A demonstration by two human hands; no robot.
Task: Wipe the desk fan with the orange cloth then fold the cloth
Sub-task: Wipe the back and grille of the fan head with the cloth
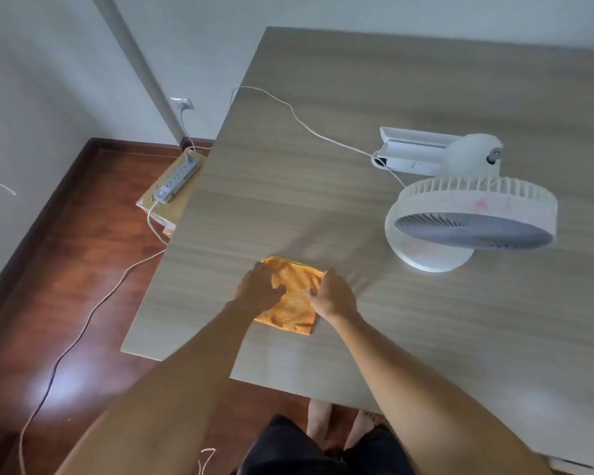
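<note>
The orange cloth (294, 303) lies folded into a small square on the wooden desk (357, 97), near its front left corner. My left hand (259, 286) presses flat on the cloth's left side, fingers spread. On the cloth's right edge rests my right hand (335, 294), thumb on the fabric. The white desk fan (470, 217) stands upright to the right and further back, well apart from both hands, its grille tilted toward me.
A white cable (302, 123) runs from the fan across the desk and over its left edge. A white box (412, 150) sits behind the fan. Beyond the desk's left edge, a power strip (177, 178) lies on a low stand over the dark wooden floor.
</note>
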